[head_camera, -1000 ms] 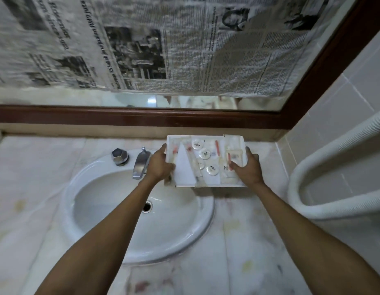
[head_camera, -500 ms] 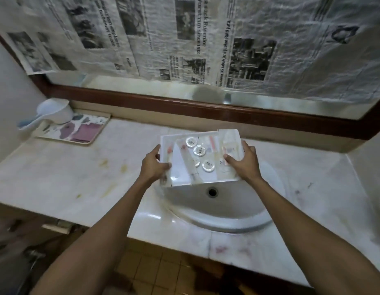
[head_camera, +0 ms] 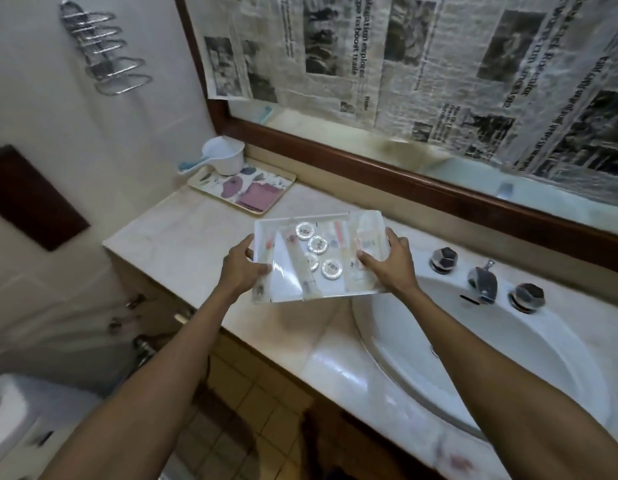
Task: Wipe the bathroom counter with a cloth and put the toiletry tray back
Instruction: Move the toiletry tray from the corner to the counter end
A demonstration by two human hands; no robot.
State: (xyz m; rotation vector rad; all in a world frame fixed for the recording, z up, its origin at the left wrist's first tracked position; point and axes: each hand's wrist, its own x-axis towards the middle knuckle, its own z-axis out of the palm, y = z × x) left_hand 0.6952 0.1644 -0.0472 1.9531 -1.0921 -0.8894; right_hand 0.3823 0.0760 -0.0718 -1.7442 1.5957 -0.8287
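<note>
**A:** Both hands are on the shallow white plastic toiletry tray! The left hand and right hand have their fingers clamped on its short ends.

**B:** It's airborne, hovering over the pale marble table, just left of the white oval sink.

**A:** A carrying step, I'd say. No cloth in sight, so whether it's clearing or returning, I can't tell.

**B:** Next it needs keeping level, lowering flat onto the table, then letting go.

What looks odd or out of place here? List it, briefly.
Newspaper sheets cover the mirror, hiding most of the glass. The counter shows reddish blotches near its front edge. The toiletry tray is off the counter, slightly tilted, gripped by left hand and right hand.
</note>
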